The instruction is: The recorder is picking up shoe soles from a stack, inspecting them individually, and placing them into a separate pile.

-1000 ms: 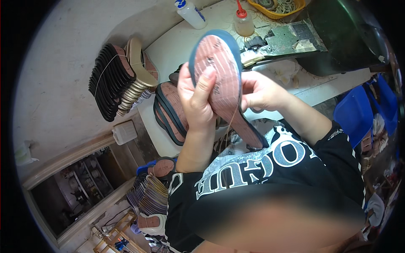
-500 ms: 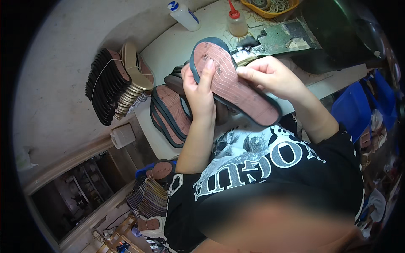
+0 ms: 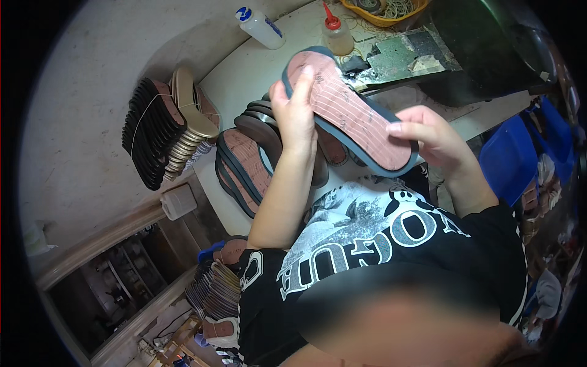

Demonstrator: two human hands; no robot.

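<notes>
Between my two hands, above the table's near edge, is a shoe sole [image 3: 351, 113] with a pinkish-brown stitched top and a dark blue-grey rim. My left hand [image 3: 295, 113] grips its far, wider end, thumb lying on the top face. The heel end is pinched by my right hand [image 3: 428, 131], thumb on top and the fingers underneath hidden. Just left of my left forearm, more pink-topped soles [image 3: 247, 159] lie stacked on the table. Behind my left wrist stands a row of dark soles [image 3: 260, 119], partly covered by my arm.
Bundles of black soles [image 3: 153, 131] and gold soles [image 3: 194, 113] lean by the wall. A white bottle [image 3: 262, 28], a red-tipped squeeze bottle [image 3: 336, 35] and a yellow basket [image 3: 391, 21] stand on the far table beside a dark machine [image 3: 489, 55]. Blue chairs [image 3: 510, 162] are at right.
My right hand has slid from the sole's middle edge down to its heel end. The sole has turned a little and its top faces me more. My left hand keeps its grip.
</notes>
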